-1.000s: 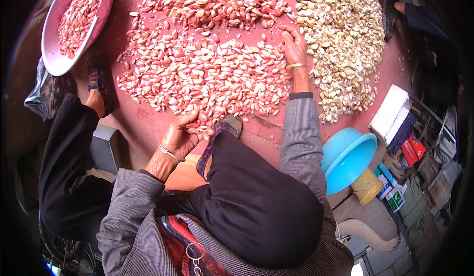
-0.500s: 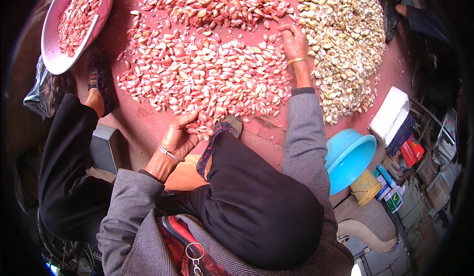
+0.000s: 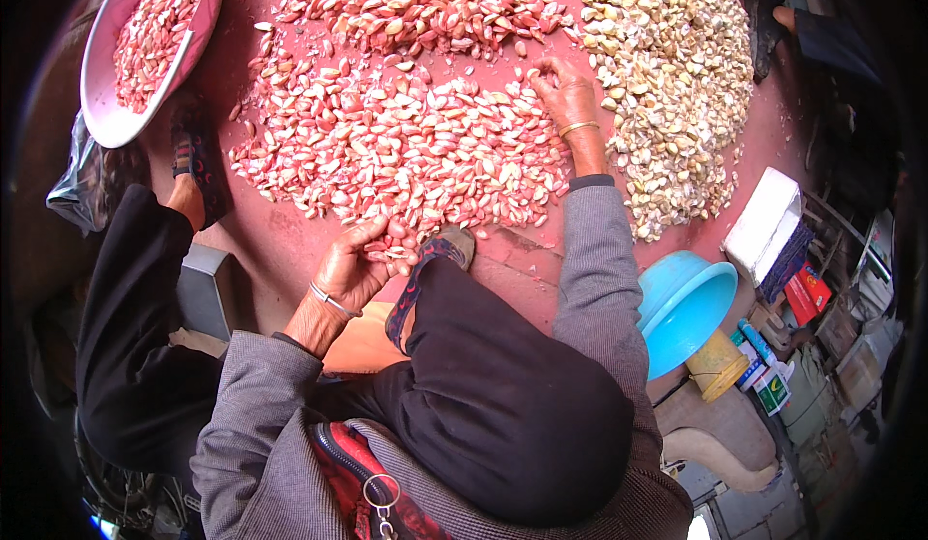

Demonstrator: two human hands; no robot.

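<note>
In the head view, my left hand is cupped closed around some pinkish garlic cloves above my raised knee. My right hand reaches to the upper right edge of the middle spread of pink cloves, fingers bent in toward the cloves; what is between the fingertips is too small to make out. Behind that spread lies a redder heap of cloves. To the right is a large pile of pale cream cloves.
A pink bowl of cloves sits upper left on the reddish surface. At right are a blue basin, yellow bucket, white box and clutter. Another person's dark-clad leg shows upper right.
My right hand has shifted slightly left and down, its fingers bending over the pink cloves. My left hand has stayed in about the same place with its handful.
</note>
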